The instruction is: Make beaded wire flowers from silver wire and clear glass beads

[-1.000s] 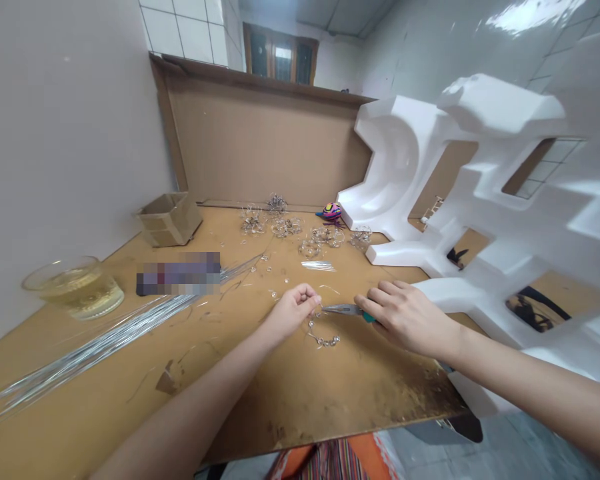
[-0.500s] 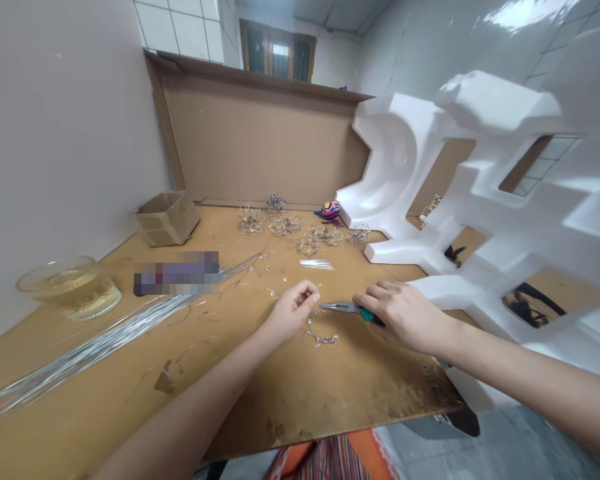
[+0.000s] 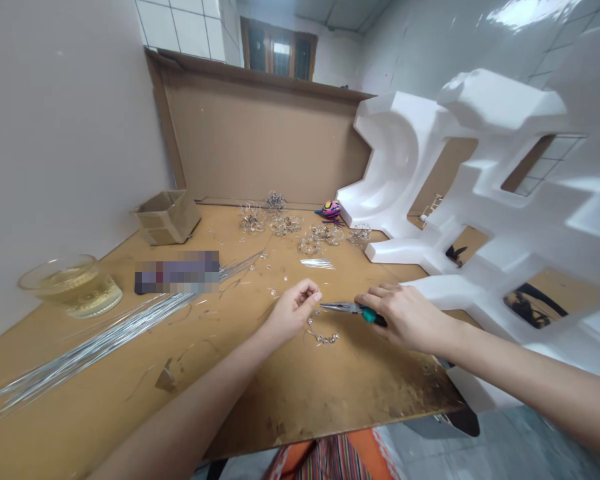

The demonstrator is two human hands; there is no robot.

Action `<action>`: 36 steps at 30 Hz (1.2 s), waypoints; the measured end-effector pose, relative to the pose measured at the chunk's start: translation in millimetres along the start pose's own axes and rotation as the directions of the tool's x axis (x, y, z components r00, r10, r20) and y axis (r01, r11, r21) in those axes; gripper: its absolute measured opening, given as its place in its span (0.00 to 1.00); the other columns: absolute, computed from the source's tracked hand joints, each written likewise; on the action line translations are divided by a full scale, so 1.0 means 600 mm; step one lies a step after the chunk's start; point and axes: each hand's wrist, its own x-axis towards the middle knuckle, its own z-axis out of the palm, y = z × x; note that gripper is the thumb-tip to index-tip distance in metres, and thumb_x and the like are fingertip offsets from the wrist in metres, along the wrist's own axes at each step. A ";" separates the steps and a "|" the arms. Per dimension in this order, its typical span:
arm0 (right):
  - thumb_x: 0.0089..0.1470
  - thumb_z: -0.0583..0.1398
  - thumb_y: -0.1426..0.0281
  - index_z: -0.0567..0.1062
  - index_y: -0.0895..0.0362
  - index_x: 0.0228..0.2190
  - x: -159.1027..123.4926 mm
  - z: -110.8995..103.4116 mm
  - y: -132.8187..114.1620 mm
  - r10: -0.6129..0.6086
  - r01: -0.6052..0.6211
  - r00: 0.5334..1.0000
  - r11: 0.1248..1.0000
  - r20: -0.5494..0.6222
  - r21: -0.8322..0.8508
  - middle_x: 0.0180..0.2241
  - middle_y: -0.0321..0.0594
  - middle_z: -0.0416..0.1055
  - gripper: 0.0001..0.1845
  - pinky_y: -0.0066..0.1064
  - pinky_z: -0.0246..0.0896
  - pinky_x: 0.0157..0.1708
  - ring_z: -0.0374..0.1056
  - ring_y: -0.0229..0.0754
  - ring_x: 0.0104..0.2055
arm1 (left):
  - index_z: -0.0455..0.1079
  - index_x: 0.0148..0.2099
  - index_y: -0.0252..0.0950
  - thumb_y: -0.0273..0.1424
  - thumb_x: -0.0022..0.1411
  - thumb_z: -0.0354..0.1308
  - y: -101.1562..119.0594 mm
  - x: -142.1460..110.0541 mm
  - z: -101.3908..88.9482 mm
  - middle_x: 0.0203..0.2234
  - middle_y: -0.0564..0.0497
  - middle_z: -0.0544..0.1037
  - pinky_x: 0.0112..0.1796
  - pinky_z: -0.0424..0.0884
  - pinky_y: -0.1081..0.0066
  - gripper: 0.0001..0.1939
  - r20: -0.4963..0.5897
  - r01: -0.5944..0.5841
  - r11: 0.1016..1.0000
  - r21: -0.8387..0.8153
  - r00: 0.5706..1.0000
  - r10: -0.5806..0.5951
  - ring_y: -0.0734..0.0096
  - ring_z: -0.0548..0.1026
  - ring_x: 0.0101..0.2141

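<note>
My right hand (image 3: 400, 313) is closed round the green-and-black handles of long-nose pliers (image 3: 343, 307). Their tips point left and sit close to the fingertips of my left hand (image 3: 293, 310). Thumb and forefinger of that hand pinch the end of a thin wire with small clear beads (image 3: 326, 339), which curves down below the fingers toward the table. The exact spot where the pliers meet the wire is too small to make out. Several finished-looking loops of beaded wire (image 3: 309, 245) lie farther back, beside a short bundle of cut wires (image 3: 318, 263).
Long straight wires (image 3: 105, 340) stretch across the left of the table (image 3: 260, 393). A glass bowl of yellowish liquid (image 3: 75, 287), a blurred-out purple object (image 3: 177, 272) and a small cardboard box (image 3: 166, 219) stand there too. White foam packing (image 3: 395, 167) borders the right; loose beads are scattered mid-table.
Both hands stay nearly in place. The pliers have tilted very slightly in my right hand; the view has shifted a little.
</note>
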 end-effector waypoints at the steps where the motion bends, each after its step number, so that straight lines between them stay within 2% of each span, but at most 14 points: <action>1: 0.46 0.54 0.72 0.69 0.55 0.38 0.000 0.000 0.001 0.020 -0.020 1.000 0.999 0.015 0.037 0.30 0.40 0.71 0.14 0.28 0.44 0.26 0.63 0.39 0.29 | 0.59 0.30 0.37 0.34 0.59 0.48 0.001 -0.001 0.000 0.23 0.56 0.62 0.30 0.59 0.75 0.07 -0.014 -0.013 1.000 0.017 1.000 0.013 0.75 0.62 0.26; 7: 0.44 0.54 0.73 0.69 0.52 0.40 -0.003 0.008 0.010 0.109 -0.126 0.990 0.969 0.092 0.211 0.26 0.35 0.71 0.18 0.26 0.45 0.24 0.64 0.37 0.25 | 0.61 0.30 0.36 0.33 0.60 0.47 0.012 -0.007 0.001 0.24 0.54 0.65 0.31 0.60 0.74 0.08 -0.087 -0.103 0.974 0.204 0.989 0.123 0.73 0.64 0.28; 10: 0.44 0.54 0.73 0.69 0.52 0.40 -0.007 0.013 0.011 0.101 -0.115 0.992 0.965 0.070 0.235 0.28 0.36 0.71 0.18 0.27 0.49 0.27 0.65 0.38 0.27 | 0.62 0.30 0.36 0.32 0.60 0.47 0.015 -0.008 0.002 0.24 0.54 0.65 0.31 0.60 0.73 0.08 -0.082 -0.131 0.953 0.274 0.984 0.159 0.73 0.64 0.28; 13: 0.43 0.55 0.73 0.68 0.53 0.41 -0.010 0.018 0.010 0.110 -0.107 0.994 0.966 0.001 0.233 0.32 0.38 0.71 0.19 0.29 0.52 0.31 0.66 0.41 0.32 | 0.63 0.30 0.36 0.32 0.60 0.47 0.011 -0.006 0.004 0.24 0.54 0.66 0.31 0.60 0.74 0.08 -0.092 -0.123 0.945 0.302 0.983 0.157 0.73 0.64 0.28; 15: 0.44 0.54 0.73 0.67 0.54 0.42 -0.012 0.024 0.010 0.135 -0.120 0.990 0.959 -0.043 0.258 0.34 0.40 0.70 0.20 0.30 0.54 0.33 0.66 0.42 0.35 | 0.63 0.30 0.36 0.33 0.59 0.48 0.005 -0.003 0.004 0.23 0.55 0.65 0.30 0.60 0.74 0.08 -0.101 -0.081 0.971 0.225 0.989 0.106 0.74 0.64 0.26; 18: 0.45 0.53 0.73 0.66 0.55 0.43 -0.016 0.040 0.015 0.166 -0.150 0.985 0.952 -0.041 0.267 0.34 0.40 0.70 0.20 0.30 0.54 0.35 0.65 0.42 0.35 | 0.63 0.31 0.36 0.35 0.58 0.50 -0.005 0.003 0.001 0.22 0.56 0.65 0.29 0.60 0.75 0.08 -0.094 0.002 1.000 0.011 0.996 -0.001 0.76 0.64 0.25; 22: 0.47 0.53 0.71 0.68 0.56 0.42 -0.015 0.077 0.031 0.180 -0.182 0.983 0.977 0.025 0.109 0.34 0.43 0.70 0.17 0.31 0.53 0.36 0.64 0.44 0.37 | 0.64 0.31 0.35 0.36 0.56 0.53 -0.008 0.009 -0.003 0.22 0.56 0.66 0.29 0.61 0.76 0.08 -0.070 0.053 0.975 -0.214 0.995 -0.070 0.77 0.64 0.26; 25: 0.49 0.53 0.71 0.69 0.57 0.41 -0.009 0.103 0.042 0.241 -0.242 0.968 0.970 0.075 0.003 0.34 0.45 0.69 0.15 0.32 0.51 0.36 0.64 0.46 0.38 | 0.64 0.31 0.35 0.36 0.56 0.55 -0.002 0.008 -0.002 0.22 0.56 0.68 0.30 0.62 0.76 0.09 -0.044 0.076 0.946 -0.316 0.995 -0.095 0.78 0.64 0.25; 28: 0.51 0.52 0.70 0.70 0.58 0.40 -0.001 0.120 0.045 0.278 -0.277 0.958 0.961 0.072 -0.016 0.35 0.48 0.69 0.14 0.33 0.51 0.36 0.63 0.47 0.40 | 0.65 0.31 0.34 0.35 0.55 0.56 0.004 0.005 -0.002 0.22 0.55 0.68 0.30 0.62 0.76 0.09 -0.023 0.106 0.938 -0.331 0.992 -0.120 0.78 0.65 0.26; 32: 0.54 0.50 0.67 0.69 0.58 0.43 0.006 0.134 0.038 0.267 -0.268 0.963 0.963 0.041 0.024 0.39 0.51 0.68 0.17 0.35 0.51 0.39 0.62 0.49 0.42 | 0.65 0.30 0.34 0.36 0.54 0.56 0.003 0.004 -0.001 0.22 0.56 0.67 0.31 0.62 0.76 0.09 -0.011 0.135 0.946 -0.296 0.990 -0.144 0.78 0.65 0.26; 36: 0.55 0.51 0.63 0.71 0.61 0.42 0.012 0.136 0.034 0.276 -0.275 0.961 0.957 0.009 0.094 0.42 0.55 0.67 0.19 0.39 0.51 0.42 0.61 0.52 0.45 | 0.65 0.30 0.35 0.38 0.54 0.55 -0.002 0.003 0.000 0.22 0.56 0.66 0.32 0.63 0.75 0.10 0.003 0.137 0.965 -0.223 0.990 -0.139 0.77 0.65 0.26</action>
